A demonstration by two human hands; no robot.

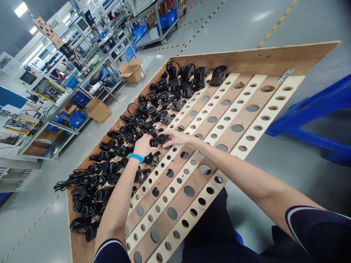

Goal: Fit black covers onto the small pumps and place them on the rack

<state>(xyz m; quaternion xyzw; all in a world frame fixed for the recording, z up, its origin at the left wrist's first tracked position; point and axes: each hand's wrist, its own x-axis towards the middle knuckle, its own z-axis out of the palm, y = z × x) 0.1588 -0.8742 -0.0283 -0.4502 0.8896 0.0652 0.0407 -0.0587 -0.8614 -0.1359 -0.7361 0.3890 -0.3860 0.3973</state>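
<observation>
My right hand [177, 138] is curled around the side of a black cylindrical motor unit [163, 138] with a grille-like round end. Close beside it, my left hand [144, 145], wearing a blue wristband [136, 157], has its fingers bent around a bundled black cord [154, 142] next to that unit. Part of the left fingers is hidden behind the cord. Both hands are over a wooden rack [189, 191] with rows of round holes. Many similar black units with coiled cords fill its far left half, such as one motor [165, 117] just beyond my hands.
A raised wooden edge [255, 58] borders the rack's far side. A blue plastic stool [309, 113] stands at the right. On the floor beyond are cardboard boxes [98, 109], and workbenches with machines [35, 86] line the left. A wheeled cart [153, 36] stands at the back.
</observation>
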